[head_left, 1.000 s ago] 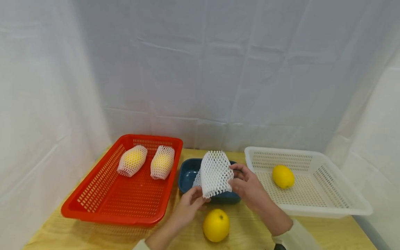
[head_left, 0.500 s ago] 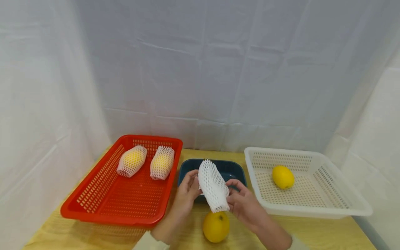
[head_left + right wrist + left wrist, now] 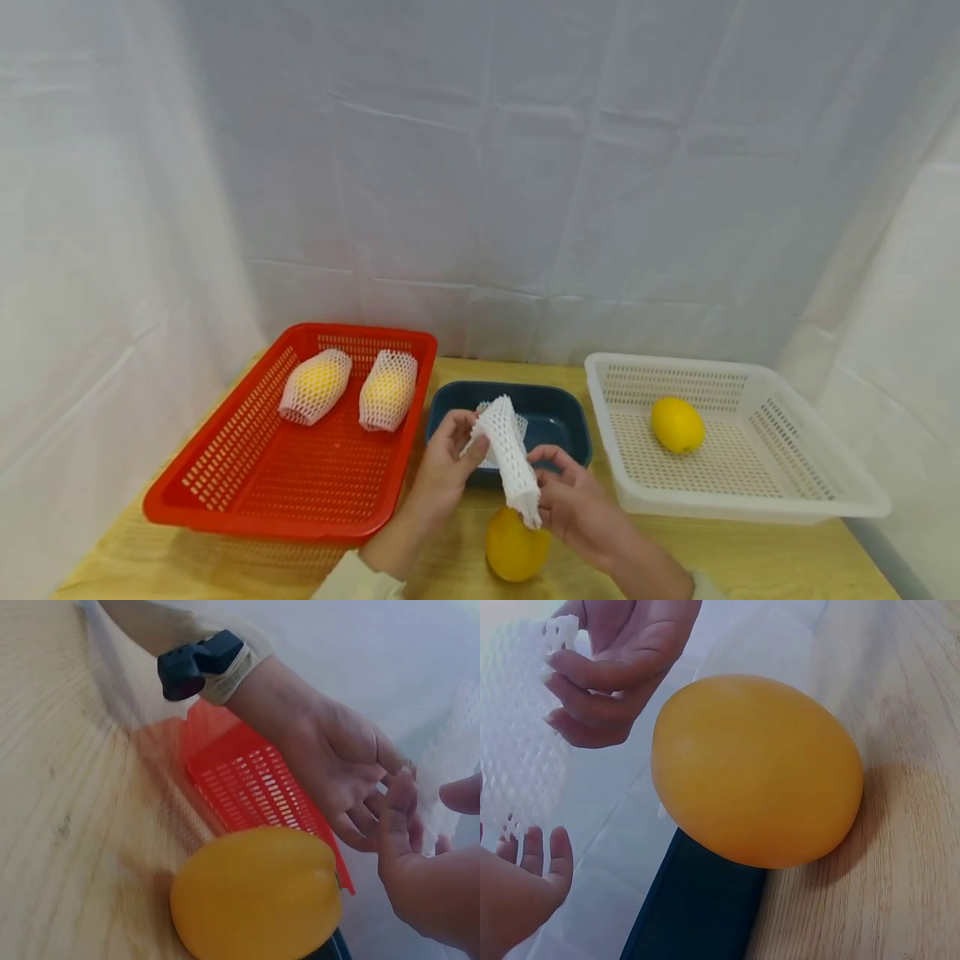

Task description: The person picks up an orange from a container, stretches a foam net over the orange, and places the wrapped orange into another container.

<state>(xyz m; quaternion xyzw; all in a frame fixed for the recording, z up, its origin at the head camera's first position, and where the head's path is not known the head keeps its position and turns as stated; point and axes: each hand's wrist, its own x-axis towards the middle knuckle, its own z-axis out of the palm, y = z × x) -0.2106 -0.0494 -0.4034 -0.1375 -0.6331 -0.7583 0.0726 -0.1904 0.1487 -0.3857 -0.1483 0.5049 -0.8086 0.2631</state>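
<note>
A white foam fruit net [image 3: 512, 462] is stretched between both hands, slanting down to the right above the table. My left hand [image 3: 441, 471] pinches its upper left part between thumb and fingers. My right hand [image 3: 576, 504] holds the lower right side with curled fingertips. Just beneath the net's lower end, a smooth yellow fruit [image 3: 517, 550] rests on the wooden table, its top partly covered in the head view. The left wrist view shows the same fruit [image 3: 757, 772] close up, with both hands and the net off to the left.
Behind the hands stands a dark blue tray [image 3: 573, 417], with more white mesh showing over it. A red basket [image 3: 300, 492] at left holds two yellow fruits in foam nets [image 3: 318, 385]. A white basket [image 3: 750, 500] at right holds one bare yellow fruit [image 3: 678, 425].
The foam net has come down from over the blue tray, turned, and narrowed, its lower end now overlapping the fruit. The left hand moved up along it; the right hand moved lower.
</note>
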